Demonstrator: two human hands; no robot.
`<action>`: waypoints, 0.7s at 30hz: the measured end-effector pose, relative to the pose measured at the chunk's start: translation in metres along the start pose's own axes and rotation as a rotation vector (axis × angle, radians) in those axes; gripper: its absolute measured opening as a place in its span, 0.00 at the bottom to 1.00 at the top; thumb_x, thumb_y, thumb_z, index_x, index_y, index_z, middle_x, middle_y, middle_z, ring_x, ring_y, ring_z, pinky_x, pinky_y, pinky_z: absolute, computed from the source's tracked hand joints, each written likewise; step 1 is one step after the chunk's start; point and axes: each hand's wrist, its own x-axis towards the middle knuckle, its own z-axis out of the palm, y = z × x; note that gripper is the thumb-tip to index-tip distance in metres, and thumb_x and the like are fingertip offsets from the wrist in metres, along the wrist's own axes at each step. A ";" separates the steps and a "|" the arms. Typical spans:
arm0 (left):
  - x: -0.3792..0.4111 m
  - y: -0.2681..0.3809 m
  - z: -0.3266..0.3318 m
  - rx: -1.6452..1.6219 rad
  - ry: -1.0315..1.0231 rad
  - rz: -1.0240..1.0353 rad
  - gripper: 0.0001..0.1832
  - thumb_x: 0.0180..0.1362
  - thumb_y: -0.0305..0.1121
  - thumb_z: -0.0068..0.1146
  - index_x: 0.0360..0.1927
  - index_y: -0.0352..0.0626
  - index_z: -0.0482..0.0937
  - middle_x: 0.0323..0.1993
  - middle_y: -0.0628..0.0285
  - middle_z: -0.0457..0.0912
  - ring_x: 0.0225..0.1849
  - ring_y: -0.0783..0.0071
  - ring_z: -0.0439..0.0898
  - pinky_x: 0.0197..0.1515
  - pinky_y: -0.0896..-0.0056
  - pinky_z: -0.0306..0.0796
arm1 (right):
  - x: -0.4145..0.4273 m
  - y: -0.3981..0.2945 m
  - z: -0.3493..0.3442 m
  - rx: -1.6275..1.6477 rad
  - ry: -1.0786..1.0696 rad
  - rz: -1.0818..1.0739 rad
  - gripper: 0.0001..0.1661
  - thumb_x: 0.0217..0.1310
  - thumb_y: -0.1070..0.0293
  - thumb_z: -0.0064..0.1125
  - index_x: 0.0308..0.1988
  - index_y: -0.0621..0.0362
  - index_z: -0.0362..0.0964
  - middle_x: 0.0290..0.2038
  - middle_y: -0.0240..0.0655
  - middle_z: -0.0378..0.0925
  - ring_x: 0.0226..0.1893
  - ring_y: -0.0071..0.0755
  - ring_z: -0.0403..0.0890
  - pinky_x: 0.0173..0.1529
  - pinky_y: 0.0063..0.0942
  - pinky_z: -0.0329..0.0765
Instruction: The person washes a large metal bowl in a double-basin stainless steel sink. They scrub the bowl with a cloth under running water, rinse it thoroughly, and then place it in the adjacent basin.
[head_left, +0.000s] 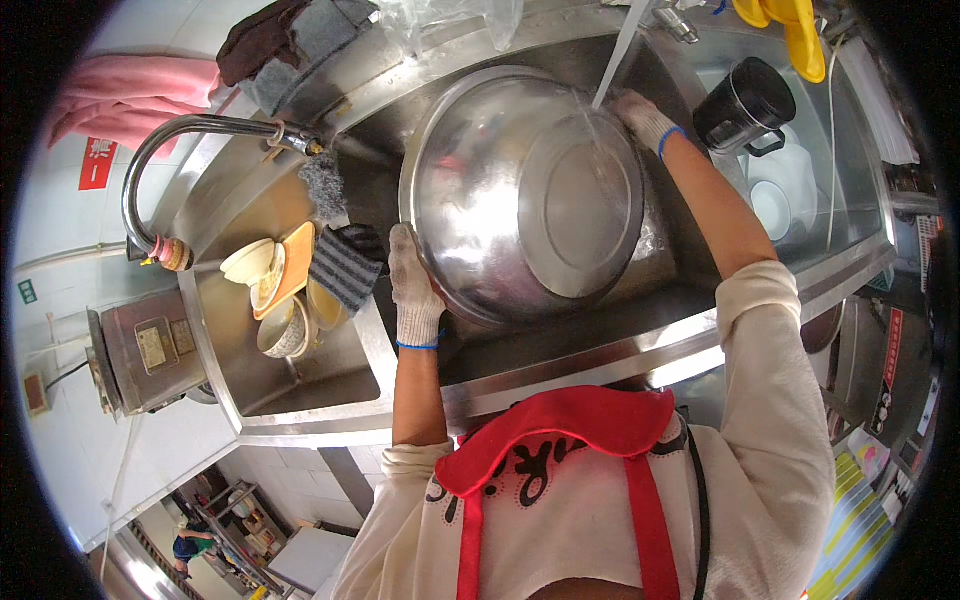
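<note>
A large stainless-steel bowl (480, 195) lies on its side or tilted in the middle sink basin, its outer wall and round base turned up to me. My left hand (414, 277), in a white knit glove with a blue cuff edge, grips the bowl's near-left rim; some of its fingers are hidden. At the far right side my right hand (641, 120), gloved the same way, holds the bowl by its edge, with the fingertips partly out of sight. A pale stream (621, 56), apparently water, comes down onto the base and wets it.
In the left basin stand stacked bowls (281, 334) and an orange tray (300, 259). A striped cloth (345, 262) hangs over the divider. A curved tap (202, 124) arches at left. The right basin holds a black jug (742, 105) and white dishes (772, 210). A person (191, 544) is far off.
</note>
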 end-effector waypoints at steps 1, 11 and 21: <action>-0.003 -0.001 -0.007 0.002 -0.027 0.016 0.26 0.57 0.48 0.39 0.53 0.42 0.58 0.46 0.57 0.66 0.43 0.67 0.70 0.41 0.67 0.69 | -0.013 -0.048 0.007 -0.062 -0.033 -0.078 0.18 0.57 0.66 0.37 0.45 0.61 0.65 0.42 0.42 0.71 0.41 0.36 0.72 0.46 0.30 0.67; 0.004 -0.030 0.020 -0.173 -0.240 -0.042 0.13 0.58 0.42 0.41 0.29 0.43 0.70 0.23 0.70 0.70 0.23 0.82 0.71 0.22 0.81 0.67 | -0.100 -0.175 0.057 -0.703 0.165 -0.836 0.14 0.48 0.63 0.48 0.39 0.50 0.70 0.45 0.34 0.68 0.46 0.33 0.69 0.48 0.25 0.68; 0.015 -0.054 0.018 0.451 -0.068 0.203 0.10 0.58 0.38 0.41 0.33 0.43 0.71 0.22 0.70 0.71 0.22 0.81 0.71 0.23 0.83 0.67 | -0.166 -0.170 0.094 -0.886 0.143 -1.107 0.17 0.51 0.56 0.44 0.42 0.47 0.69 0.48 0.31 0.65 0.51 0.34 0.64 0.54 0.30 0.63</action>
